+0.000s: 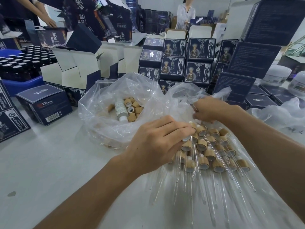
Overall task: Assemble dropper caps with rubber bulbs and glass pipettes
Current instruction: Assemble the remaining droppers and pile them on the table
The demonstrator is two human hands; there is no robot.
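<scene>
The pale grey worktop (49,162) carries everything. Well beyond the fingers stand stacked dark blue printed cartons (186,61), with open white-lined cartons (77,70) off to their far left. Just beyond the left fingers sits a crumpled clear plastic bag of loose bamboo-coloured caps (134,106), a white-capped clear bottle (120,109) lying among them. Directly beneath and on the near side of both sets of fingers spreads a flat clear plastic sheet (272,195) bearing the heap of assembled droppers, bamboo collars with long clear glass pipettes (208,156), the glass tips fanning back toward the person.

The left hand (158,141) hovers at the heap's upper left edge, its fingers curled down around a dropper with a white rubber bulb (187,138); the grip looks like a pinch. The right hand (212,109) is at the heap's far edge, fingers bent into bunched plastic; whether it holds a part or only the film I cannot tell.

The main risk, as I judge it, is the glass: the pipettes lie crossed and tangled, so lifting one out at an angle could lever a neighbour and snap it, or drag several off the sheet. Tugging the film could roll the whole heap.
</scene>
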